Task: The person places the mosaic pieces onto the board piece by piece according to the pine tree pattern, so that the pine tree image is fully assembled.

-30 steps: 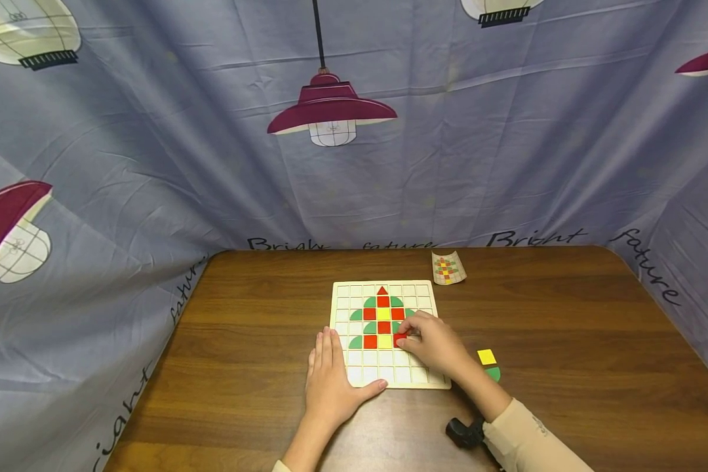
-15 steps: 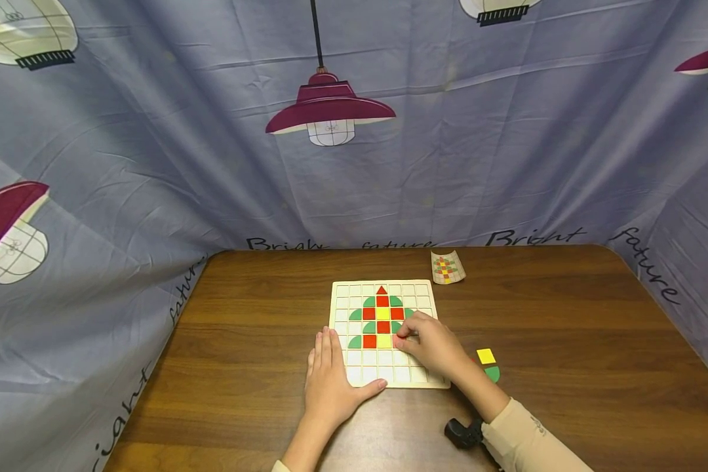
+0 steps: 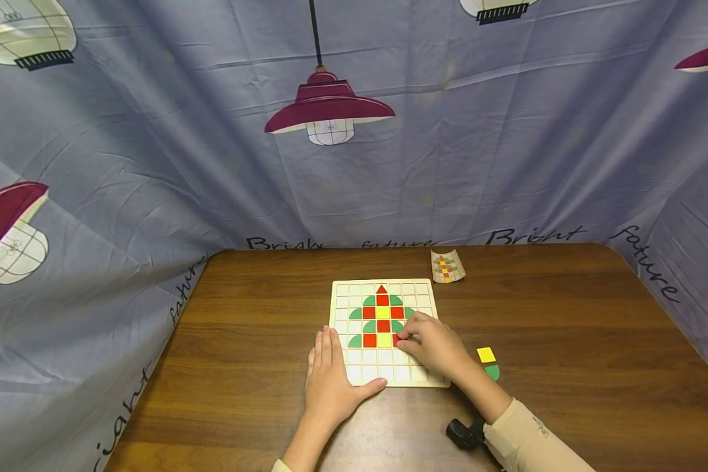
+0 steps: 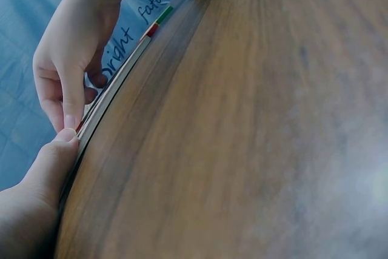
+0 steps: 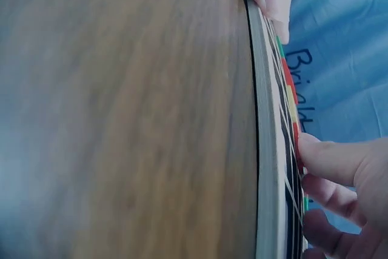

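Note:
A pale square grid board lies on the table, bearing a tree pattern of red, yellow and green tiles, with a red triangle on top. My left hand rests along the board's left edge with straight fingers, its thumb at the front edge. Over the right side of the pattern, my right hand pinches a red square tile between thumb and index finger. That tile sits right of a yellow square, partly hidden by the fingertips. In the right wrist view, the thumb touches the red tile at the board's surface.
Right of the board, a loose yellow square and a green rounded tile lie beside the right forearm. A curled pattern card stands behind the board. The black wrist camera hangs near the right sleeve. A printed curtain backs the table.
My right hand stays at the same cell, its fingertips shifting slightly on the red square tile, less of which shows than a second ago. The left hand has not moved.

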A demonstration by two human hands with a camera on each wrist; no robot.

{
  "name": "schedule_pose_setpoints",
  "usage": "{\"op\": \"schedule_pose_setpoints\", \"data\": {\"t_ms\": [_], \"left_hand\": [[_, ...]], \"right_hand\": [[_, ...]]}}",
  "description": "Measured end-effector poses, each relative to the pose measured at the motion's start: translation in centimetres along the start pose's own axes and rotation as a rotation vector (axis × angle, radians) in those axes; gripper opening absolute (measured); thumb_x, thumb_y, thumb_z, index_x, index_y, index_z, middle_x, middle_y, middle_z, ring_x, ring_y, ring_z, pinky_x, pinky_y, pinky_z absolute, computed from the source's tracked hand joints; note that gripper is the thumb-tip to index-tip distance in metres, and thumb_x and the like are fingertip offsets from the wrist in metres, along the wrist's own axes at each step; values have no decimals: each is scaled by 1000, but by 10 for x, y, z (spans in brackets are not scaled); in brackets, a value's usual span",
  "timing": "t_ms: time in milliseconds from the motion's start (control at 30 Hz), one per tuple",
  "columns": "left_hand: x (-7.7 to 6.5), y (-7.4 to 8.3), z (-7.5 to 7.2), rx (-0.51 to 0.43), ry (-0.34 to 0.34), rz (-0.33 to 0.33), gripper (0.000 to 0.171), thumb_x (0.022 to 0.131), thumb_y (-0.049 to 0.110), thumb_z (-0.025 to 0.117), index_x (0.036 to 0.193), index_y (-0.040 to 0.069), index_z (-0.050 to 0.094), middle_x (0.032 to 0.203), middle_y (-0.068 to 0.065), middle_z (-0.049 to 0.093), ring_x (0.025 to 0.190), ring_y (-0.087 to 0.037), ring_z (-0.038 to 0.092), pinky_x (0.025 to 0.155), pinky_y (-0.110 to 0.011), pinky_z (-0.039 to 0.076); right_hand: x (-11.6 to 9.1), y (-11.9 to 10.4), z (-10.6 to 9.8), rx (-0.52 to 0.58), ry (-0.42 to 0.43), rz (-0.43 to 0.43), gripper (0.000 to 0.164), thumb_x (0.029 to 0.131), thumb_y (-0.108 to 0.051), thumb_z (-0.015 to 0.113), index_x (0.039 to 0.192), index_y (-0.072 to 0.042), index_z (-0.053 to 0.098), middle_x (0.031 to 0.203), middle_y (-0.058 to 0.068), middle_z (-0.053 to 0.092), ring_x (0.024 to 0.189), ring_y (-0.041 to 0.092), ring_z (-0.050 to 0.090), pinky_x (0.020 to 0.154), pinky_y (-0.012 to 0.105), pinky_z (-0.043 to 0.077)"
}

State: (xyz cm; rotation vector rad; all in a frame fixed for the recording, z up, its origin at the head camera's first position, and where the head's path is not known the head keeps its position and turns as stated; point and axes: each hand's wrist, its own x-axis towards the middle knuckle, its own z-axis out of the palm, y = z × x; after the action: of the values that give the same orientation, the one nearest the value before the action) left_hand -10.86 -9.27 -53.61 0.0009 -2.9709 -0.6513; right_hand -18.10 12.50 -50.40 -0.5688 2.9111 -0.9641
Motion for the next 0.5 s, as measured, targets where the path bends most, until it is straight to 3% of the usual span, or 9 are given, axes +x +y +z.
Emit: {"op": "schedule_pose_setpoints", "data": {"t_ms": [233,500], "left_hand": [[0,-2,2,1,3,2,138,63,91,60,156,-3,20,164,-22,19,154,-35,17,123,-51,22],[0,-1,4,6,25,8,138,62,90,61,156,-3,21,164,-21,20,153,-35,19,123,-51,22]], "right_hand": [[-8,3,-17,7,-21,-17,18,88,-19,75,106,-20,76,103,-9,71,95,10,65,83,37,54],[-33,26,-49,-68,15,19,15,87,-20,76,102,-20,74,90,-12,65,78,6,56,67,26,47]]}}
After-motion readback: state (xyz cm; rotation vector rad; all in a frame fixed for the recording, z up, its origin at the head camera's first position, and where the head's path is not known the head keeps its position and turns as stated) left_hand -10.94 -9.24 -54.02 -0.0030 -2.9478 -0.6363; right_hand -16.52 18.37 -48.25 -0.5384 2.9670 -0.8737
